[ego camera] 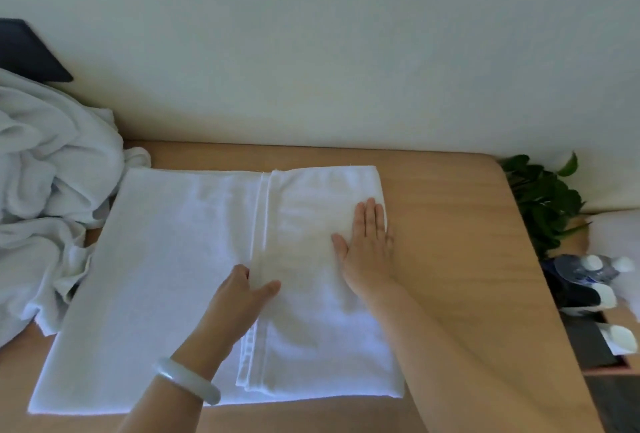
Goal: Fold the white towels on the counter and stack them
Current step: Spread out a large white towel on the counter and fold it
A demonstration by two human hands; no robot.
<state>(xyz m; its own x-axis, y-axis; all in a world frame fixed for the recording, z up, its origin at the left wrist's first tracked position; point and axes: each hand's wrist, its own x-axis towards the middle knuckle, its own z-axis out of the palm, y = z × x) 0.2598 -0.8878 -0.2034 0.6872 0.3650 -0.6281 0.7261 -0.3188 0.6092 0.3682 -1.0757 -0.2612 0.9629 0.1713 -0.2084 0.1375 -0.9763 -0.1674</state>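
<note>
White terry towel (156,276) lay flat mid-frame on the smooth wooden counter (450,259), right end folded over.
Its long axis ran left to right. The left hand (239,297) pinched the flap's hemmed edge; the right hand (367,245) pressed flat on the flap, fingers together.

No text, brand, number or sign can be read anywhere in the frame. The water bottles (588,271) at the right edge carry blue-and-white labels. Their print is too small and blurred to make out a single word.
</note>
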